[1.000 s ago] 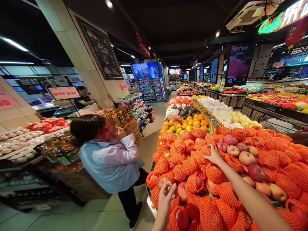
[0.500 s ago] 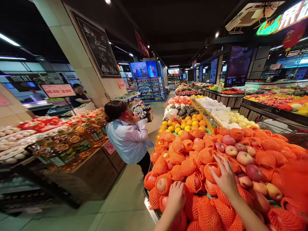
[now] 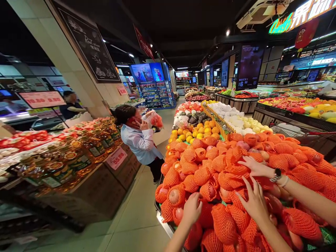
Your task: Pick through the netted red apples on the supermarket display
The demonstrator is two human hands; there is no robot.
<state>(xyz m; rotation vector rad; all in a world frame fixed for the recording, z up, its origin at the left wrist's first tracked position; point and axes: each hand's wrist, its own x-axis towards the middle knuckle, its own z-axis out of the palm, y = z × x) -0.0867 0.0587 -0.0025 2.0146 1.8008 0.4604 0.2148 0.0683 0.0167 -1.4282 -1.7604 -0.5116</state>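
My left hand (image 3: 193,209) is at the near left of the apple heap, fingers curled down beside a red apple (image 3: 206,213). What lies under those fingers is hidden. Spread wide, my right hand (image 3: 253,201) hovers over the heap with nothing in it. Just beyond it, another person's hand (image 3: 254,167), with a dark watch (image 3: 276,175), reaches in from the right onto loose orange foam nets (image 3: 235,161). Many apples around both hands wear such nets, like the netted apple (image 3: 224,224) between my wrists. A paler netted apple (image 3: 175,196) sits at the left edge.
Oranges (image 3: 195,133), dark-netted fruit (image 3: 196,118) and pale yellow fruit (image 3: 253,124) fill the stand beyond. A person in a light blue shirt (image 3: 136,143) stands in the aisle at left. Oil bottles (image 3: 78,157) on cartons line the far left. A shopping cart (image 3: 291,130) is at right.
Another person's arm has come in from the right, and orange nets now cover bare apples beyond my right hand. My right hand has shifted slightly nearer. The view has turned a little right.
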